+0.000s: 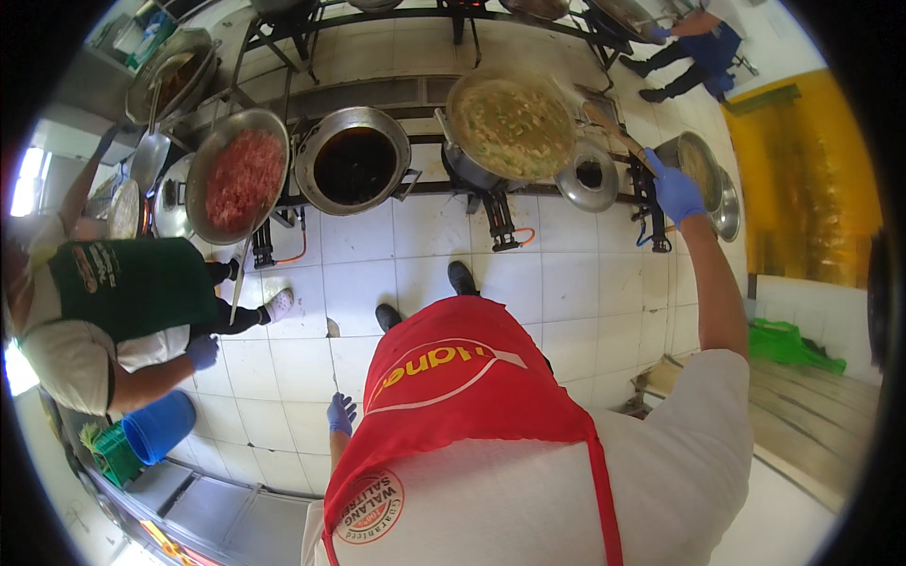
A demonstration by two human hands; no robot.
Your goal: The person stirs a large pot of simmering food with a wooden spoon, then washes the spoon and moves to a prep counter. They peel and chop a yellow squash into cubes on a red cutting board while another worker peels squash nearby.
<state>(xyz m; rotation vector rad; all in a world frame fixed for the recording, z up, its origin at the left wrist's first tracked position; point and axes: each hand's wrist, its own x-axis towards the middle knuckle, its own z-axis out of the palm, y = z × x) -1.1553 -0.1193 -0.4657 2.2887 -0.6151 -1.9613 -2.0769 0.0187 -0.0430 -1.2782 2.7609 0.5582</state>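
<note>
My right hand (676,189), in a blue glove, grips a long wooden paddle (615,130). The paddle slants up and left, its far end close to the right rim of a large steaming pot (455,151). Pale brown stew with green pieces (510,127) fills that pot nearly to the brim. Just right of my right hand stands a smaller metal pot (703,170) with pale contents. My left hand (342,413), also gloved in blue, hangs low beside my red apron (453,377). Its fingers are apart and hold nothing.
Left of the stew, a wide pan of dark liquid (356,164) and a pan of red minced meat (243,179) stand along the burners. A lid (587,176) lies right of it. A co-worker in a green apron (132,288) is at left; another person (703,52) stands far right.
</note>
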